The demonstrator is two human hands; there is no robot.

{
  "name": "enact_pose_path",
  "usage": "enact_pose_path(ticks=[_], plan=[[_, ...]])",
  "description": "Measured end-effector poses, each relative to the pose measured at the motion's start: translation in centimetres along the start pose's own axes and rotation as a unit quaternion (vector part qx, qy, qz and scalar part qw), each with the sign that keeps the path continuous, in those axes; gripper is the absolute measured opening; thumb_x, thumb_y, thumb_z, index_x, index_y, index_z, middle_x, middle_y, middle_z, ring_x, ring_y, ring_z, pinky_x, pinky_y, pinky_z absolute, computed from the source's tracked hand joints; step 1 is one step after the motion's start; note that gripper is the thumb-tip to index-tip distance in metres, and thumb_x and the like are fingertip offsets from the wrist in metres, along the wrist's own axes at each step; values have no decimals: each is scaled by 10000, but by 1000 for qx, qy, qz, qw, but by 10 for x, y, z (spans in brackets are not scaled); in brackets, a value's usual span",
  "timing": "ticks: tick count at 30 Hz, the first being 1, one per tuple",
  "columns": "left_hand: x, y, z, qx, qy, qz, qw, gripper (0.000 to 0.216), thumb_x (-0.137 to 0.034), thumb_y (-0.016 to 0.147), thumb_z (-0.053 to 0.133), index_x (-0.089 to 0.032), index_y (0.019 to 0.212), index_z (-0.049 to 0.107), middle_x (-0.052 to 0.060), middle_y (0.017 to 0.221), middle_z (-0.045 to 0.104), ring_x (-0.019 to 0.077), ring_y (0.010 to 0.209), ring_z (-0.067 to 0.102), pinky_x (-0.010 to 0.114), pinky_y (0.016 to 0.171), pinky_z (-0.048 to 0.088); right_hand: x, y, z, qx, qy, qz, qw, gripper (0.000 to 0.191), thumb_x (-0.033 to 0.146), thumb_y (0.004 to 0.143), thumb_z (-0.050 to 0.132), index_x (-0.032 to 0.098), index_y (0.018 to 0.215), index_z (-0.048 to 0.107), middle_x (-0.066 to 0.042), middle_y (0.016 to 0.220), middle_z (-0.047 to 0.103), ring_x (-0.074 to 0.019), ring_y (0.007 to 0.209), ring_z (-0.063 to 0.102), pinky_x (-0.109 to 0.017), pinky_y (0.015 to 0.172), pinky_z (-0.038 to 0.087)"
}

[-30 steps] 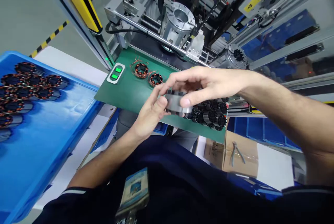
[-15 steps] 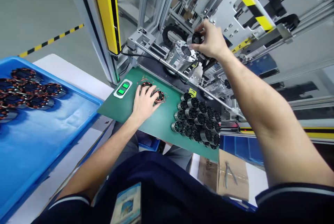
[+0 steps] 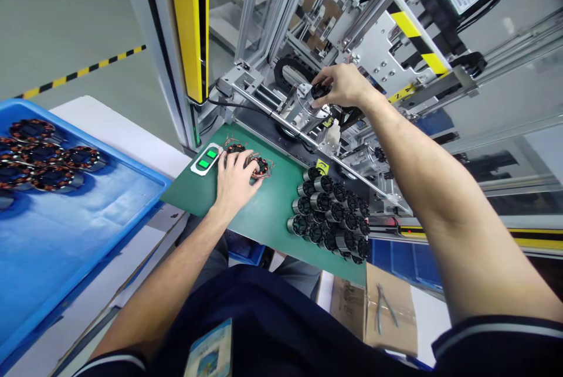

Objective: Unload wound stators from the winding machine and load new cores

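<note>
My left hand [image 3: 235, 180] is on the green work surface [image 3: 264, 213], its fingers curled over two copper-wound motor stators. Thumb and index finger are at the sides of the right wound stator [image 3: 263, 167]; the left wound stator [image 3: 235, 149] shows beyond the fingertips. Loose copper wire ends stick out around both. Inside the machine, my right hand [image 3: 345, 87] grips a black-lined stator core [image 3: 320, 91] between thumb and fingers. It sits at the mouth of a round metal fixture [image 3: 303, 101]; how far in it is, I cannot tell.
Several unwound stator cores [image 3: 329, 213] are stacked at the right of the surface. A panel with two green buttons [image 3: 206, 159] lies left. A blue tray [image 3: 88, 248] holds several wound stators [image 3: 57, 177]. Pliers [image 3: 385, 306] lie on a cardboard box [image 3: 402, 330]. A metal rail [image 3: 281, 119] crosses the machine front.
My right hand has lowered the stator core from above the fixture to its mouth. My left hand and the two wound stators have shifted slightly left, towards the button panel. The view has tilted a little.
</note>
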State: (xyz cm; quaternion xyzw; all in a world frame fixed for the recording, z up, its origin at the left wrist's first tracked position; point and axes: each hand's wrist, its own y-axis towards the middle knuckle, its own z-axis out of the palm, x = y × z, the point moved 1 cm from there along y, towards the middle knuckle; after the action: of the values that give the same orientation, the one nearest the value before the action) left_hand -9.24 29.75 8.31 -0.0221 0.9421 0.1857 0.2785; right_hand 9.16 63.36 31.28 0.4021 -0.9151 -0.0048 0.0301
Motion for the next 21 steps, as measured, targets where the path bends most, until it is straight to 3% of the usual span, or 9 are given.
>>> enact_pose_path(ticks=[3, 9, 14, 16, 19, 21], plan=[[1, -1, 0, -5, -2, 3, 1000, 170, -402, 1006, 729, -266, 1096, 776, 114, 1633, 703, 399, 1490, 615, 770, 1432, 347, -8, 7, -1, 22, 9, -1, 1000, 878, 748, 555, 1119, 249, 1239, 887, -62, 1020, 814, -340, 1013, 791, -580, 1031, 663], [0, -2, 0, -18, -18, 3, 1000, 148, -392, 994, 739, -286, 1089, 776, 101, 1599, 722, 394, 1505, 597, 775, 1426, 359, -16, 13, -6, 92, 18, 11, 995, 883, 734, 648, 1097, 249, 1345, 854, -90, 1138, 822, -348, 1101, 782, -600, 1094, 641], [-1, -3, 1, -27, -20, 9, 999, 147, -394, 1006, 726, -293, 1100, 776, 99, 1597, 727, 394, 1516, 594, 782, 1430, 345, -1, 3, -4, 67, -32, 9, 997, 913, 764, 697, 1060, 240, 1406, 820, -110, 1199, 821, -380, 1148, 781, -612, 1137, 626], [-1, -3, 1, -26, -18, 9, 999, 152, -401, 1008, 727, -291, 1101, 778, 104, 1585, 735, 395, 1503, 605, 781, 1419, 363, 11, 5, -13, 91, -53, 14, 994, 963, 830, 685, 1036, 233, 1406, 810, -106, 1204, 822, -382, 1141, 779, -624, 1152, 615], [-1, -2, 2, -31, -12, 7, 999, 197, -422, 1003, 743, -289, 1144, 776, 114, 1559, 745, 397, 1488, 619, 783, 1418, 371, 27, 21, -32, 134, -37, 16, 990, 965, 981, 794, 861, 233, 1402, 798, -110, 1284, 820, -341, 1154, 761, -605, 1173, 596], [-2, -2, 3, -41, -14, 8, 999, 263, -454, 995, 761, -283, 1194, 772, 126, 1547, 747, 401, 1500, 619, 780, 1435, 355, 37, 36, -36, 81, 37, 2, 996, 946, 1032, 971, 570, 238, 1451, 757, -101, 1372, 801, -262, 1168, 738, -515, 1168, 595]])
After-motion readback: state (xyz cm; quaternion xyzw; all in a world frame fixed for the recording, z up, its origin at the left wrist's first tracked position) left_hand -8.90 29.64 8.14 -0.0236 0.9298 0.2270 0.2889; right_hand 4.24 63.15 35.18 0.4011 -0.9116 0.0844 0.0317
